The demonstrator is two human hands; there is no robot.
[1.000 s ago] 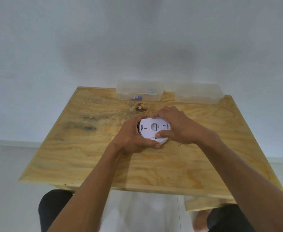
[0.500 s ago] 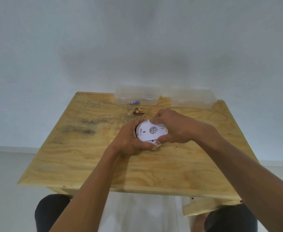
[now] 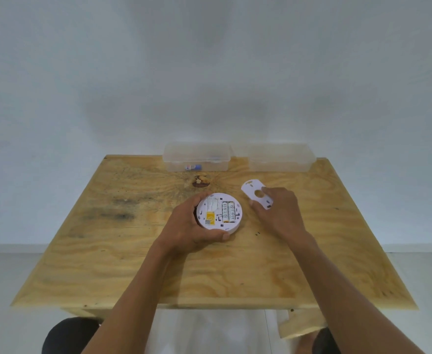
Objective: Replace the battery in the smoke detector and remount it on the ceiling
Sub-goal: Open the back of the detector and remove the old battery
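smoke detector [image 3: 218, 212] in left hand [image 3: 191, 226], batteries [image 3: 228, 212] exposed.

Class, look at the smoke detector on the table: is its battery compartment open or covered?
Open. The smoke detector shows two batteries exposed, while the right hand holds the removed cover plate aside.

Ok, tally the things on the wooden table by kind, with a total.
Clear plastic storage boxes: 2
Round white smoke detector body: 1
White detached mounting plate: 1
Cylindrical batteries in the detector: 2
Total: 6
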